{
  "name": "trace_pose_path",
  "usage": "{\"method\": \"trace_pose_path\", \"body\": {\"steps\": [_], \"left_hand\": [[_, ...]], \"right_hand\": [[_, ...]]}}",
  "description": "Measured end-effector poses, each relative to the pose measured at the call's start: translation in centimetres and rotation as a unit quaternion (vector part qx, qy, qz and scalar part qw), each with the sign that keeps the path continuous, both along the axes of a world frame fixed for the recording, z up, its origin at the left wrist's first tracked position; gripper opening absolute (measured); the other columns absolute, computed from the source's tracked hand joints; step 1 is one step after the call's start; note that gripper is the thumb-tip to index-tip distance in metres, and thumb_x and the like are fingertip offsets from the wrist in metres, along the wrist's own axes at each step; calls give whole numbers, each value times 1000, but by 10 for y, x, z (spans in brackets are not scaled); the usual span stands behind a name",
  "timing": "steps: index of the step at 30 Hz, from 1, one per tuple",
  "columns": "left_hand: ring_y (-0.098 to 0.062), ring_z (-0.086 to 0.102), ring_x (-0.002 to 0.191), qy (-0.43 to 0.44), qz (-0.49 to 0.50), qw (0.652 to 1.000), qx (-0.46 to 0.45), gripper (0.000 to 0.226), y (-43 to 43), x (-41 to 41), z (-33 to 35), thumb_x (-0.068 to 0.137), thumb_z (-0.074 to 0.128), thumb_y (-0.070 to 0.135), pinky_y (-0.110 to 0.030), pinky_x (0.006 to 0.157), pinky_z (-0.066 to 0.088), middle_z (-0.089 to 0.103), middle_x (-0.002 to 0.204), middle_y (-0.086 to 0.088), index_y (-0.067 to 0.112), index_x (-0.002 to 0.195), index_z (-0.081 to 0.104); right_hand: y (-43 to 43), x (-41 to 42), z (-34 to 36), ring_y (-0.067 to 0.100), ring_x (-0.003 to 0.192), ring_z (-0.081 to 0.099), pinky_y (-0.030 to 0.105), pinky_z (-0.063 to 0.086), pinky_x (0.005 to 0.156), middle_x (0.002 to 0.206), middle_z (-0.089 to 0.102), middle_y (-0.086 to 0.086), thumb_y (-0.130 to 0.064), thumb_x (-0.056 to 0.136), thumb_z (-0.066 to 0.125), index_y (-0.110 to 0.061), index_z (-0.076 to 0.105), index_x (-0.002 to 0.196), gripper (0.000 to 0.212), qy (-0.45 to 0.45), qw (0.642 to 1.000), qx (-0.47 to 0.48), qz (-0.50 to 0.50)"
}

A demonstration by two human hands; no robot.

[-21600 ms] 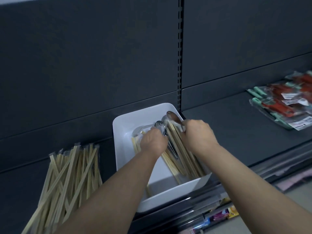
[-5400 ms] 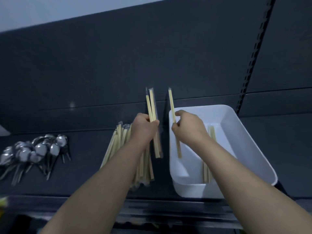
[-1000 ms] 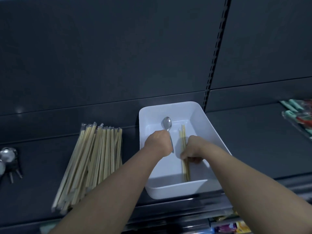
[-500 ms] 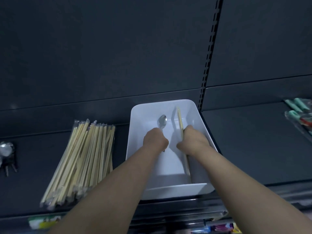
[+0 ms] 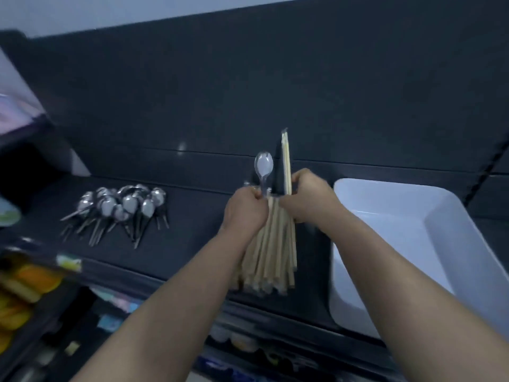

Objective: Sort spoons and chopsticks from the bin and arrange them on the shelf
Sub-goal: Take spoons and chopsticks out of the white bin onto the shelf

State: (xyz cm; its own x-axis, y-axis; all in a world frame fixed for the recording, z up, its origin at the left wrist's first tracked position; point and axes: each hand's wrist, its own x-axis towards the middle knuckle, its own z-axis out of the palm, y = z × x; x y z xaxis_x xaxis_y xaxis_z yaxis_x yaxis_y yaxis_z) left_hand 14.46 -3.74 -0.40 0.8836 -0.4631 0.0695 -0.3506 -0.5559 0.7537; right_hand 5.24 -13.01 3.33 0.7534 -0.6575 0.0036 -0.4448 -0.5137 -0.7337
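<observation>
**Last spoon and chopsticks carried over the shelf piles**

Dark grey shop shelving with a matching back panel filled the view, and the flat dark shelf (image 5: 192, 244) served as the working surface. At the middle of it lay a bundle of pale wooden chopsticks (image 5: 271, 260), fanned slightly, their near ends at the shelf's front edge. Well to the left of that bundle sat a cluster of shiny metal spoons (image 5: 124, 208), bowls toward the back panel. Just right of the bundle stood a white rectangular plastic bin (image 5: 468, 230); its visible inside looked empty.

Directly above the far end of the bundle, both hands met. The left hand (image 5: 243, 210) was clenched around the handle of a single shiny metal spoon (image 5: 264, 168), bowl pointing up. The right hand (image 5: 309, 199) pinched a pair of pale wrapped chopsticks (image 5: 286, 161), held upright.

By my judgement, the spoon was stiff, smooth and somewhat slippery, best held mid-handle, where its weight would balance. The chopsticks looked very light and rigid; their film wrap seemed likely to slide, so a pinch near the middle should keep the pair together. Neither seemed fragile, though loose sticks could roll.
</observation>
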Motion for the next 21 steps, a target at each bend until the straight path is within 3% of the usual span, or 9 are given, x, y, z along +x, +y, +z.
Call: {"method": "trace_pose_path", "body": {"steps": [2,8,12,15,18,21], "left_hand": [[-31,57,63,18,25,999,14,37,39,32,-12,86,57,22,-30,55,36,57,60,-8,13,51,49],[-28,59,61,57,80,994,45,31,151,136,-44,88,55,19,-32,57,46,60,63,-11,12,58,53],[-35,65,75,65,96,991,66,28,206,208,-53,89,54,20,-35,64,51,62,70,-17,2,68,61],[-40,63,85,69,102,989,80,31,233,253,-63,91,54,21,-35,63,44,64,87,-27,-7,79,59],[-35,63,87,81,96,986,108,27,249,285,-74,93,52,25,-33,69,45,69,96,-18,2,94,67],[-30,61,78,63,78,986,133,23,254,302,-82,94,53,27,-30,63,43,68,88,-12,8,93,66]], "right_hand": [[35,36,-13,25,78,65,41,59,69,92,62,5,-30,81,61,-14,51,105,30,26,999,3,31],[124,140,-44,27,85,65,42,58,74,101,61,7,-22,78,61,-11,47,117,43,105,992,2,67],[173,203,-58,27,83,65,44,58,77,100,59,7,-21,82,59,-12,43,122,44,145,986,18,76],[197,239,-67,24,71,68,40,58,77,97,61,6,-20,81,56,-13,45,122,43,174,983,6,58],[209,260,-78,25,82,66,38,57,78,102,60,4,-22,81,57,-14,45,123,45,199,979,6,43],[213,270,-88,24,94,61,33,52,79,107,58,4,-23,83,58,-15,43,126,46,227,973,-9,29]]}}
